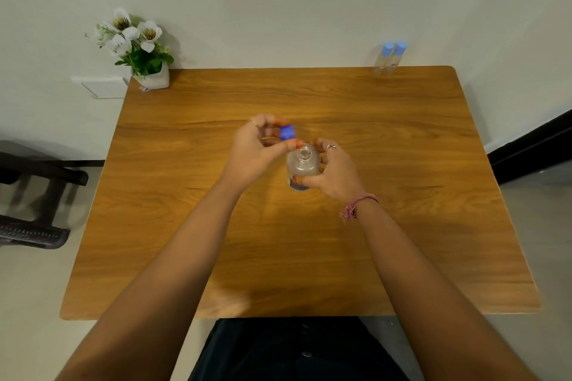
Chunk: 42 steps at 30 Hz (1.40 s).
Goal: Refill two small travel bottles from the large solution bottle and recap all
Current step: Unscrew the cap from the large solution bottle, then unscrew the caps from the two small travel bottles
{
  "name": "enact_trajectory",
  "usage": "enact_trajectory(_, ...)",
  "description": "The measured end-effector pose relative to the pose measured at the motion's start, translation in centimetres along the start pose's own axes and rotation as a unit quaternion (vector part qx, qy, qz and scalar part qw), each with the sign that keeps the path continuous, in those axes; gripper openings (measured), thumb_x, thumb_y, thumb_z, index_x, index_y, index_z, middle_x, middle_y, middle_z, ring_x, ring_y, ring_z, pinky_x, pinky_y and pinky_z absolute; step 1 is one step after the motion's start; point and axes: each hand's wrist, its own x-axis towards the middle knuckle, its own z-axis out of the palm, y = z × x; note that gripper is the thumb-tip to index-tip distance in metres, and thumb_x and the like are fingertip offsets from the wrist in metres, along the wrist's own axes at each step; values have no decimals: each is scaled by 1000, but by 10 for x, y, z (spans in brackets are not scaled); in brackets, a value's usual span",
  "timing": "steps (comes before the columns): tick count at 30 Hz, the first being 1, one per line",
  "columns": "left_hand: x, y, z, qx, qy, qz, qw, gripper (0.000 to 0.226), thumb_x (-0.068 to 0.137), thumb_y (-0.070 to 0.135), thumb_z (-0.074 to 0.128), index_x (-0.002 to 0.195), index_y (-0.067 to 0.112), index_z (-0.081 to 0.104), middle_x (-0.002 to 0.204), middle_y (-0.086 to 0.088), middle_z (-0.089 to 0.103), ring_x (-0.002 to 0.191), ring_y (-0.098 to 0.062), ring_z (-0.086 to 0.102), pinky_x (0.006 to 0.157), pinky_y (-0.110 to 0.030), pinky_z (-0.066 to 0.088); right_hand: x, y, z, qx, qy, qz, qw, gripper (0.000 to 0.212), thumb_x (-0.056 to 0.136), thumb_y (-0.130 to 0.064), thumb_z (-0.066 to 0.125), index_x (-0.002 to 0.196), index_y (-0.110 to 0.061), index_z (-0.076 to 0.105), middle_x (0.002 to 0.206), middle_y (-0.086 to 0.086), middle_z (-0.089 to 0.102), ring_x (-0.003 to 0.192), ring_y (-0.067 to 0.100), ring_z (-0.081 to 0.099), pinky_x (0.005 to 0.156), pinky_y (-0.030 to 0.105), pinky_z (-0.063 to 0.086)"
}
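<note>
against a pale wall stands the wooden table, flower pot and two small travel bottles at its far corners; mid-table, the right hand grips the uncapped large solution bottle; just left of its fingers, the left hand pinches the blue cap.

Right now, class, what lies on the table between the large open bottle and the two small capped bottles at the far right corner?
Nothing: the head view shows only bare wooden table between the large bottle and the two small bottles.
</note>
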Motion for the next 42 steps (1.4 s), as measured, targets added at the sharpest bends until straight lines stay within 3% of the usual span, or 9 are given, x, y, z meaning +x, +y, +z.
enact_trajectory(3, -10, -24, -15, -5, 38, -60, 997, 40, 72, 6, 81, 96, 21, 51, 93, 5, 62, 84, -9, 65, 79, -24, 53, 0, -1, 0, -1, 0, -1, 1000, 80, 57, -31, 86, 126, -18, 46, 117, -10, 47, 101, 9, 55, 78, 21, 47)
enact_trajectory(7, -16, -71, -16, 158, -46, -127, 978, 44, 85, 9, 68, 125, 8, 49, 118, -6, 53, 103, -18, 60, 96, -30, 48, 0, -3, 1, -17, -2, 6, 1000, 83, 55, -35, 86, 126, -20, 46, 122, -7, 49, 104, 10, 55, 84, 28, 52)
enact_trajectory(10, -22, -91, -6, 267, -82, -112, 954, 34, 85, 12, 68, 117, 6, 56, 116, -9, 53, 101, -16, 52, 85, -16, 34, -1, -3, 1, -21, -1, 14, 1000, 85, 56, -34, 86, 129, -20, 44, 118, -11, 46, 104, 9, 53, 87, 31, 52)
enact_trajectory(15, -22, -105, 7, 271, -81, -147, 948, 40, 78, 19, 75, 114, 16, 58, 121, -4, 56, 119, -20, 45, 99, -32, 36, 0, -3, 0, -19, -12, 31, 999, 88, 58, -34, 85, 132, -20, 40, 129, -6, 49, 112, 11, 51, 93, 34, 50)
enact_trajectory(24, -15, -114, 8, 310, -94, -107, 940, 50, 73, 28, 80, 117, 15, 59, 123, -2, 58, 121, -22, 42, 99, -35, 36, -3, -1, 8, 30, -4, 37, 999, 85, 63, -25, 84, 134, -24, 38, 131, -4, 45, 117, 12, 47, 92, 34, 51)
enact_trajectory(30, -14, -113, -8, 256, -159, -123, 946, 63, 76, 7, 75, 133, 13, 49, 137, -4, 46, 129, -23, 40, 102, -25, 31, -2, 9, -6, 38, -81, 49, 995, 105, 63, -16, 84, 145, -27, 20, 144, -3, 35, 128, 12, 38, 99, 31, 43)
enact_trajectory(33, -7, -110, -20, 208, -164, -141, 954, 56, 81, -5, 62, 132, 15, 50, 134, -5, 45, 125, -18, 45, 100, -24, 38, 5, 19, -29, -41, -126, 54, 990, 94, 71, -2, 73, 146, -25, 21, 145, 1, 36, 132, 16, 36, 89, 24, 40)
enact_trajectory(39, 39, -73, -14, 84, -93, -154, 980, 35, 90, -9, 50, 112, 17, 56, 112, -4, 62, 101, -13, 57, 70, -10, 44, 60, 33, -95, -69, 51, 54, 995, 51, 85, -11, 59, 133, -18, 44, 119, 0, 57, 97, 15, 60, 70, 19, 48)
enact_trajectory(42, 72, -47, 6, 85, -64, -110, 988, 35, 88, -10, 48, 105, 18, 59, 104, 1, 64, 91, -10, 61, 74, -11, 45, 97, 32, -123, -75, 137, 45, 987, 44, 88, -21, 58, 130, -20, 47, 104, -5, 61, 83, 12, 61, 60, 17, 44)
